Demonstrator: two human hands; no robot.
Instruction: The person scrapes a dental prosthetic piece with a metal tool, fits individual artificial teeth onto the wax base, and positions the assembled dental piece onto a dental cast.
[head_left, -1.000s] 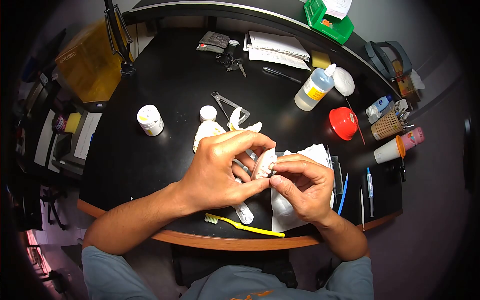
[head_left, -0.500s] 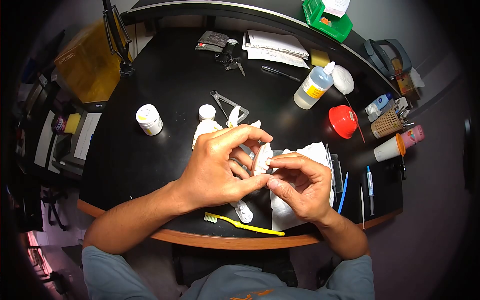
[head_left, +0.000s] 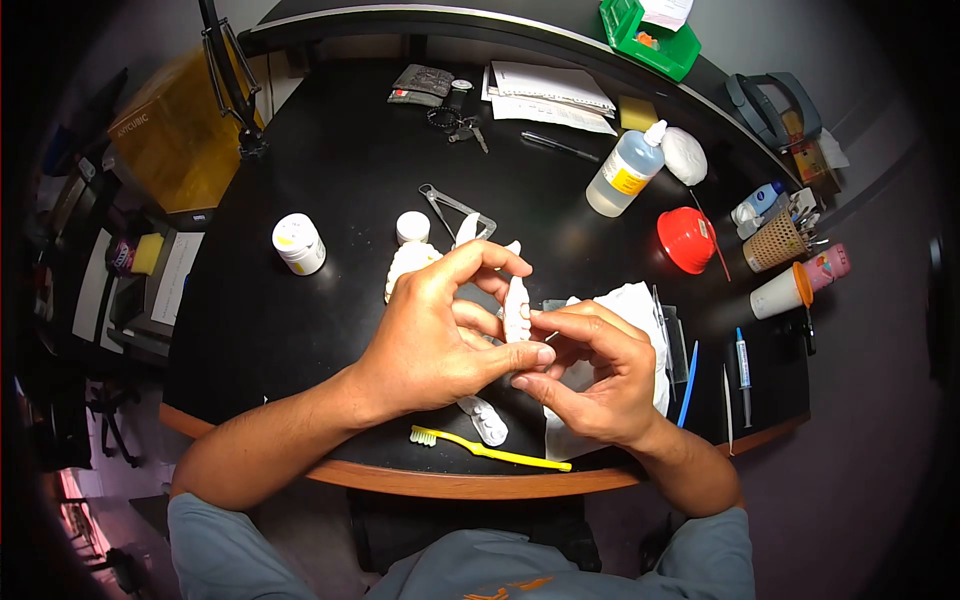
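My left hand point(head_left: 440, 335) grips a white plaster dental model point(head_left: 516, 312) between thumb and bent fingers, its row of teeth turned to the right. My right hand point(head_left: 600, 370) closes on the model from the right, the index fingertip against the teeth and the thumb low beside my left thumb. Whether a small loose piece sits under those fingertips, I cannot tell. Behind my left hand, another plaster dental model point(head_left: 408, 265) is partly hidden. Below the hands lies a smaller white piece with tooth shapes point(head_left: 485, 420). White tissue point(head_left: 635, 305) lies under my right hand.
A yellow toothbrush point(head_left: 490, 452) lies at the front edge. A white jar point(head_left: 299, 244) stands to the left, and a metal caliper point(head_left: 455, 210) lies behind. On the right are a liquid bottle point(head_left: 625, 175), a red bowl point(head_left: 686, 241), a blue tool point(head_left: 688, 385) and a syringe point(head_left: 743, 360).
The dental model has turned more edge-on between my hands and moved slightly left. My right fingers have shifted with it, the thumb moving left and down. The view has moved slightly.
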